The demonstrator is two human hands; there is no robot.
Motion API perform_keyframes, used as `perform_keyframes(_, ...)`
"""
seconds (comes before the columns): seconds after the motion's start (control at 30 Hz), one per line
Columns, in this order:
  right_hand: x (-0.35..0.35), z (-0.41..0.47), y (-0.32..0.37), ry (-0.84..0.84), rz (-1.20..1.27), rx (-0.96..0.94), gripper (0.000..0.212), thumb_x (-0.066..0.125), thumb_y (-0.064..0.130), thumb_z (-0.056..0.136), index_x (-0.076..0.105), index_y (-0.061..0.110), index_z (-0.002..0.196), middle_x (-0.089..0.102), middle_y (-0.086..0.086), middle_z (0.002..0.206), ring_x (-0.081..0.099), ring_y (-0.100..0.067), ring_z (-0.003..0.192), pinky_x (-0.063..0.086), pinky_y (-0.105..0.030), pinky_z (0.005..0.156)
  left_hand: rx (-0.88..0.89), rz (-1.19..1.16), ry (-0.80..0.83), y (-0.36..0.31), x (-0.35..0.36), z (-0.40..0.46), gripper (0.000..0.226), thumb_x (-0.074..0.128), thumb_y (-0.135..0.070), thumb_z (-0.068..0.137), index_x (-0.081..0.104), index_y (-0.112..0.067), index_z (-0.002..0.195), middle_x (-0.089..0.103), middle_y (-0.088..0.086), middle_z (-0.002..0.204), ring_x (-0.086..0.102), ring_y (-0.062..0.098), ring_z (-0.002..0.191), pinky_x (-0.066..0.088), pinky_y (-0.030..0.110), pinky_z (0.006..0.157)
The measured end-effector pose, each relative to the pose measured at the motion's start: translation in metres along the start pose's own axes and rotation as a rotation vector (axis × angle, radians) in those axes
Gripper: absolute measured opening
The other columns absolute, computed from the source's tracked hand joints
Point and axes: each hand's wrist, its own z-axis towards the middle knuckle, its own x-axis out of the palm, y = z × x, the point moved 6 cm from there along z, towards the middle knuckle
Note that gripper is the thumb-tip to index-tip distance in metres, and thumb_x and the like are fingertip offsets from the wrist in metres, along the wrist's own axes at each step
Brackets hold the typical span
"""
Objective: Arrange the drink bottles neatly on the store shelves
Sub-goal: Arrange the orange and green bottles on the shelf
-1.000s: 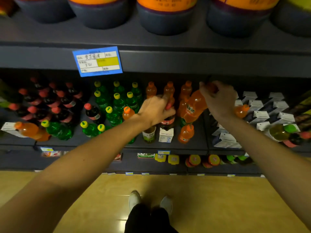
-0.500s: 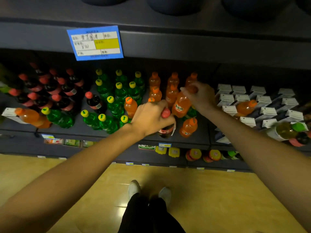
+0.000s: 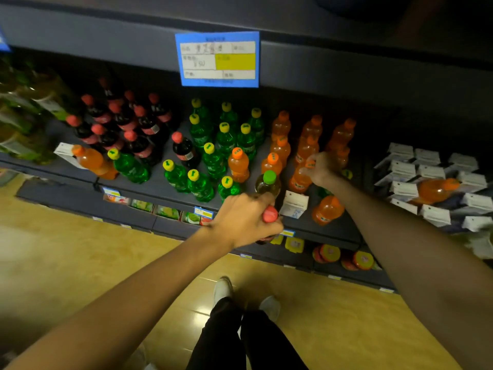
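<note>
**At the shelf front: 2 bottles in hand**

My left hand [image 3: 244, 220] grips a red-capped bottle [image 3: 270, 214] by the neck; my right hand [image 3: 321, 168] clasps an orange bottle [image 3: 300, 180] among its row. Sorting step; next, carry the red-capped one left to the cola group [image 3: 128, 126].

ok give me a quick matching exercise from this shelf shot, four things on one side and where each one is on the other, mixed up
Things:
1. red-capped dark bottle
2. green-capped bottle
3. blue price tag
4. orange bottle lying on its side

Places:
A. on the white cartons at the right
B. on the edge of the shelf above
C. gripped in the left hand
D. standing just behind the left hand

Pairs: 1-C, 2-D, 3-B, 4-A
</note>
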Motion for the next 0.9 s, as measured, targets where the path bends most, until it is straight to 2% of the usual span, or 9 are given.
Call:
perform_keyframes(0.13,0.010,0.011,-0.005,0.011,-0.007,0.049,0.049,0.066,0.018,0.088,0.048,0.011,0.133,0.051,-0.018,0.134,0.050,-0.033,0.124,0.046,-0.047,0.100,-0.005,-0.027,-0.007,0.011,-0.003,-0.002,0.049,0.042,-0.060,0.067,0.060,-0.020,0.088,0.066,0.000,0.074,0.063,0.028,0.071,0.042,0.028,0.055)
perform_keyframes(0.27,0.018,0.016,-0.010,0.038,0.001,0.063,0.050,0.062,0.016,0.090,0.044,0.011,0.136,0.049,-0.016,0.136,0.048,-0.033,0.126,0.044,-0.045,0.102,-0.037,-0.050,-0.013,0.019,-0.003,-0.005,0.042,0.048,-0.059,0.068,0.058,-0.022,0.085,0.066,-0.001,0.074,0.062,0.026,0.071,0.038,0.026,0.055)
perform_keyframes(0.47,0.019,0.021,-0.009,0.033,-0.042,0.009,0.048,0.063,0.018,0.090,0.046,0.009,0.135,0.050,-0.018,0.136,0.048,-0.034,0.126,0.044,-0.045,0.100,-0.115,-0.067,0.003,0.026,-0.006,-0.013,0.039,0.048,-0.059,0.067,0.056,-0.025,0.083,0.065,-0.002,0.074,0.062,0.025,0.074,0.050,0.034,0.060)
perform_keyframes(0.57,0.018,0.020,-0.011,0.052,-0.023,0.012,0.051,0.063,0.016,0.090,0.044,0.008,0.137,0.049,-0.018,0.136,0.048,-0.033,0.126,0.044,-0.042,0.098,-0.137,-0.060,0.002,0.028,-0.008,-0.018,0.040,0.046,-0.060,0.066,0.056,-0.025,0.084,0.064,-0.003,0.075,0.061,0.025,0.074,0.048,0.031,0.060)
perform_keyframes(0.7,0.009,0.011,-0.009,0.017,-0.002,-0.021,0.060,0.064,0.019,0.090,0.037,0.010,0.143,0.044,-0.017,0.142,0.044,-0.035,0.130,0.042,-0.044,0.100,-0.133,-0.060,0.014,0.028,-0.014,-0.026,0.040,0.043,-0.059,0.066,0.055,-0.025,0.082,0.064,-0.003,0.077,0.059,0.025,0.074,0.044,0.029,0.059)
perform_keyframes(0.77,0.000,0.000,-0.008,-0.052,-0.006,-0.046,0.054,0.061,0.021,0.091,0.039,0.010,0.140,0.049,-0.018,0.137,0.048,-0.035,0.125,0.043,-0.045,0.097,-0.123,-0.064,0.017,0.029,-0.018,-0.029,0.040,0.042,-0.060,0.066,0.056,-0.025,0.081,0.064,-0.003,0.077,0.059,0.024,0.074,0.045,0.029,0.059)
perform_keyframes(0.9,-0.026,-0.033,-0.004,-0.197,-0.064,-0.107,0.040,0.057,0.033,0.093,0.050,0.016,0.128,0.062,-0.015,0.115,0.061,-0.033,0.100,0.051,-0.043,0.080,-0.083,-0.076,0.016,0.030,-0.026,-0.037,0.043,0.041,-0.061,0.065,0.058,-0.025,0.081,0.066,-0.002,0.077,0.060,0.025,0.076,0.045,0.031,0.060)
